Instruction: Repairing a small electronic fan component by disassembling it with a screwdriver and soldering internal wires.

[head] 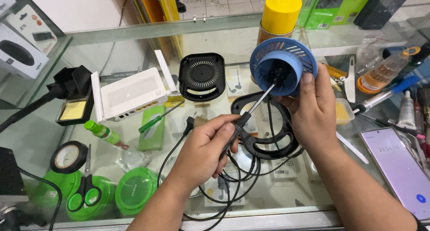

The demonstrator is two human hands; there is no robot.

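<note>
Blue fan housing (283, 66) matt plastic; screwdriver (251, 110) shaft shiny metal, handle black plastic; counter (224, 32) glossy glass.

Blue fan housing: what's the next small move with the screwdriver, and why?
Probably steady the blue fan housing with the right hand and turn the screwdriver in the left hand: its tip already sits at the housing's dark centre, where a screw likely is.

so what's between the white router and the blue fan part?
Head view: a black vented cover lies on the glass between the white router and the blue fan part.
</note>
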